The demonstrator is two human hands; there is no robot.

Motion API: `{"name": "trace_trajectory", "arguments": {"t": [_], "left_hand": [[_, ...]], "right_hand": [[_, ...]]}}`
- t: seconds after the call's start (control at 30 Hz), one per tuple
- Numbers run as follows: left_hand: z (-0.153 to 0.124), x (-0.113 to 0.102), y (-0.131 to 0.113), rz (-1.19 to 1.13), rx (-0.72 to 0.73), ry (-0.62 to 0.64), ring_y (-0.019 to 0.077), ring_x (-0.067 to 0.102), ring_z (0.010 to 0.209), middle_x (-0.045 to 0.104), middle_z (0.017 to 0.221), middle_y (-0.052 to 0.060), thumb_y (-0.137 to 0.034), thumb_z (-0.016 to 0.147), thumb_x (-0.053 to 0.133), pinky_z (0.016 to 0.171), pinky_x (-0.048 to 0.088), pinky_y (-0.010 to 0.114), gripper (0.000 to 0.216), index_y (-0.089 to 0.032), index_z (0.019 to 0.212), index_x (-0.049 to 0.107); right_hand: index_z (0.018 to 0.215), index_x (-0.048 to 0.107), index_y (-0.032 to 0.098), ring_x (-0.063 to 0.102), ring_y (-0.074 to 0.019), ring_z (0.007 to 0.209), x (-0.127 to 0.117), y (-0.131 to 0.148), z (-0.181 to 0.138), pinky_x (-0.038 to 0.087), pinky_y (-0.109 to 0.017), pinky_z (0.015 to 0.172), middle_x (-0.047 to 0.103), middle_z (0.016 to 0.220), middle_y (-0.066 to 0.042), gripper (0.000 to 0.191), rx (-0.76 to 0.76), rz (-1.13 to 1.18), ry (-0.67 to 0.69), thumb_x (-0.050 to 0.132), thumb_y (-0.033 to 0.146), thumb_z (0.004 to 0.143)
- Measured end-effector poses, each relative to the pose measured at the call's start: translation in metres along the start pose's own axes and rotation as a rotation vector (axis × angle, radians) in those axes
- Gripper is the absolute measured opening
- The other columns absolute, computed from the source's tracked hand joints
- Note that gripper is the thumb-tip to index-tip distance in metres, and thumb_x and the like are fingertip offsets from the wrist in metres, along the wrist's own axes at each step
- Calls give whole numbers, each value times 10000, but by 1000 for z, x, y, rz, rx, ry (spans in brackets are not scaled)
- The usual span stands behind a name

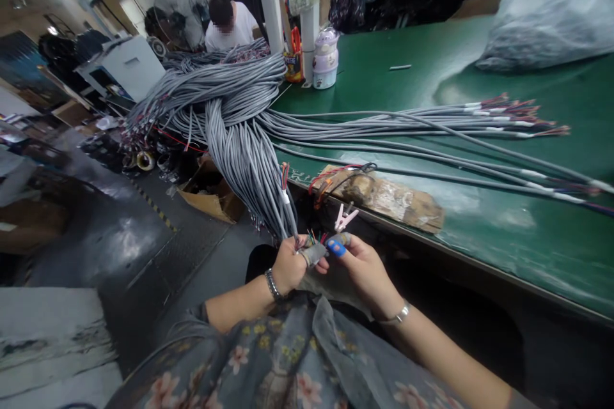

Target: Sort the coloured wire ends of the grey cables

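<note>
Left hand (289, 263): fingers curled in a grasp on thin multicoloured insulated wires (311, 236), with a grey wrapping (314, 254) on one finger. Right hand (368, 267): thumb and index finger pinched together at the right side of the same wires; which strands lie between the fingertips is hidden. A bright blue covering (336, 247) is fitted on the right thumb. The wires are located in the narrow space between the two hands and project upward, away from the wearer.

A large bundle of grey round-jacketed cables (240, 160) descends from beyond the left hand and ends close to it. One cable end with a white band (284, 196) stands just above the left hand, its coloured cores exposed. A pale pink V-shaped clip (344, 217) is situated just beyond the right hand. Behind the clip, an elongated brown block wrapped in clear film (393, 198) rests along the near edge of a green-topped workbench (455, 230). Farther forward and to the right of the hands, a row of white-banded grey cables (480, 116) lies on the bench. A person in a white shirt (244, 27) is positioned well beyond the left hand.
</note>
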State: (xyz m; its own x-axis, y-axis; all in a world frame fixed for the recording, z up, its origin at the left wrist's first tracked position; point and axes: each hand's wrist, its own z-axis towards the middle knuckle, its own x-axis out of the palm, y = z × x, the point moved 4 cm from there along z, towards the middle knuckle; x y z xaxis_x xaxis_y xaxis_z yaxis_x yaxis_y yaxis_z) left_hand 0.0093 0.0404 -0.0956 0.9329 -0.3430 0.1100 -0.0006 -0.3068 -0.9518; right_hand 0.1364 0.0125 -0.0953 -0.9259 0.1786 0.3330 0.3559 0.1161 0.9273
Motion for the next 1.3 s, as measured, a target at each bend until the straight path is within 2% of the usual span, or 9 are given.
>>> {"name": "trace_trajectory", "arguments": {"t": [0.17, 0.33, 0.53, 0.77, 0.97, 1.13, 1.3], "left_hand": [[1, 0, 1, -36, -31, -36, 126, 568, 430, 622, 493, 31, -520, 621, 749, 484, 484, 244, 416, -147, 586, 567], [1, 4, -13, -129, -47, -34, 100, 502, 366, 575, 439, 13, -515, 537, 782, 396, 429, 225, 434, -151, 526, 546], [5, 11, -25, -180, -142, 103, 90, 467, 321, 558, 405, 18, -510, 471, 802, 341, 377, 211, 439, -134, 519, 580], [15, 23, -31, -168, -152, 138, 83, 456, 310, 545, 392, 13, -511, 453, 811, 332, 362, 202, 455, -140, 488, 549], [18, 24, -29, -150, -171, 130, 83, 447, 310, 539, 382, 13, -476, 440, 797, 329, 355, 201, 418, -133, 494, 564], [19, 26, -27, -105, -179, 121, 83, 446, 312, 538, 384, 17, -464, 439, 784, 332, 358, 205, 409, -131, 483, 551], [18, 24, -27, -96, -182, 114, 83, 438, 307, 533, 378, 14, -436, 443, 767, 328, 348, 203, 374, -135, 488, 550]], "right_hand": [[618, 599, 198, 396, -115, 530, 1, 3, -3, 353, -262, 509, 506, 574, 21, 373, -5, -2, -13, 776, 526, 635], [661, 627, 195, 444, -129, 548, -6, -4, 3, 401, -276, 535, 535, 611, 4, 411, 63, 192, 32, 710, 597, 679], [747, 685, 190, 495, -137, 555, -16, -7, 27, 427, -270, 521, 599, 641, -12, 558, 125, 298, 20, 712, 718, 572], [682, 686, 190, 521, -136, 557, -8, 6, 42, 447, -266, 539, 616, 613, -6, 497, 114, 379, 74, 764, 665, 557], [731, 700, 193, 544, -140, 549, -7, 2, 45, 473, -279, 560, 636, 604, 0, 435, 128, 472, 78, 776, 603, 606], [701, 697, 185, 538, -123, 529, -6, 1, 47, 456, -253, 512, 640, 601, 8, 445, 89, 501, 60, 800, 597, 567], [740, 711, 208, 555, -119, 556, -6, -3, 45, 471, -245, 525, 662, 647, 14, 430, 123, 551, 65, 792, 599, 580]]}}
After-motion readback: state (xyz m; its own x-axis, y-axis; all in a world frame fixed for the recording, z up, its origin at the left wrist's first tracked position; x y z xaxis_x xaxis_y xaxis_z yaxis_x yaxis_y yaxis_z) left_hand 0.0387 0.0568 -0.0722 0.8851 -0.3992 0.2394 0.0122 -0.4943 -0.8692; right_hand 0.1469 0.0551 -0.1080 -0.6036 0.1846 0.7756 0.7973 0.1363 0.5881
